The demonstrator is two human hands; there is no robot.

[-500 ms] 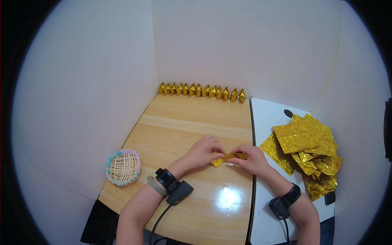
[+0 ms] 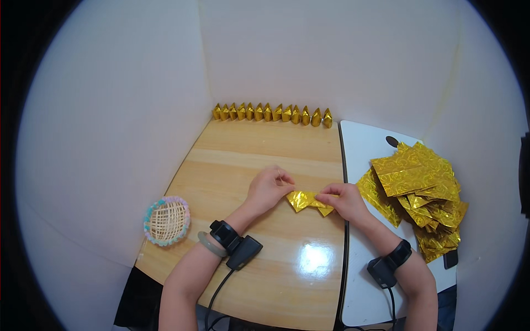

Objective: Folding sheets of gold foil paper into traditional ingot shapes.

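A partly folded sheet of gold foil paper [image 2: 301, 199] is held low over the wooden table, with two pointed flaps along its near edge. My left hand [image 2: 269, 189] pinches its left end between thumb and fingertips. On the right, my right hand [image 2: 343, 201] grips the other end, thumb and forefinger on the foil. Part of the paper's right end is covered by those fingers. A row of folded gold paper ingots [image 2: 268, 112] stands upright along the table's far edge.
To the right, a loose pile of gold foil sheets [image 2: 422, 187] lies on a white board [image 2: 364, 265], over a dark phone-like object [image 2: 451, 259]. A woven basket [image 2: 167, 222] with a pastel rim sits at the left. Pale walls enclose the back and sides.
The foil strip has turned so its broad, pointed flaps show more. My hands have shifted slightly away from me, the left one a little to the left. The view has tilted slightly.
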